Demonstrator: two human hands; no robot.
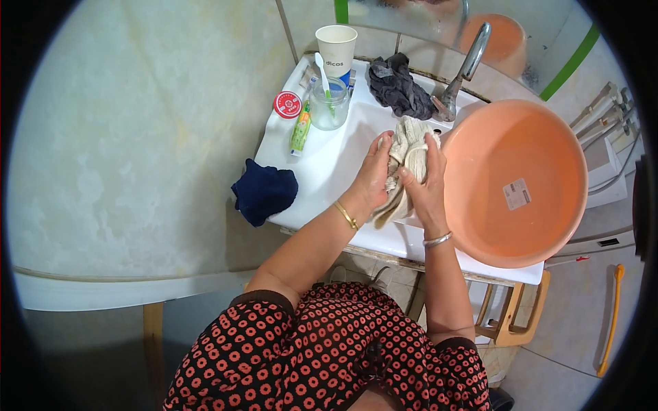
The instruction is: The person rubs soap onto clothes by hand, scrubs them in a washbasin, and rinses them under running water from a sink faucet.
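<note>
Bunched between my two hands is a cream knit cloth [409,147], folded over itself, with one end hanging down toward me. My left hand [371,172] grips its left side, fingers curled round it. From the right, my right hand [428,190] holds it with the thumb laid across the front. Both are above the white sink [356,147], just in front of the metal faucet [470,65]. A crumpled dark grey cloth [399,88] lies on the sink's back rim, left of the faucet. Whether the cream cloth is wet, I cannot tell.
An orange plastic basin [473,205] rests on the sink's right side. At the left rim are a navy cloth [266,192], a toothpaste tube [299,133], a round red lid [287,105], a glass jar [329,118] holding a toothbrush [321,66], and a paper cup [336,42].
</note>
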